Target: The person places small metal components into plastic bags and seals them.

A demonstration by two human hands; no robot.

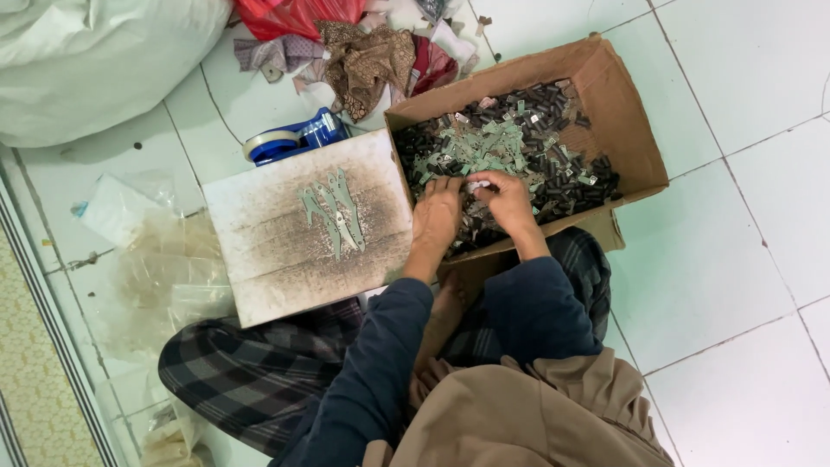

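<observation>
Hands over diagonally lying carton

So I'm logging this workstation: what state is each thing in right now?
cardboard box: open, flaps folded out, partly filled with small dark and pale green parts.
left hand: inside the box, fingers down among the parts.
right hand: inside the box, fingers curled on a small pale piece.
white board: flat, smudged dark, a few green pieces laid on it.
tape dispenser: on its side on the floor.
plastic bags: crumpled.

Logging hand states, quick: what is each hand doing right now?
Left hand: fingers down among small dark and green parts in the cardboard box; grip unclear.
Right hand: pinching something small and pale.
</observation>
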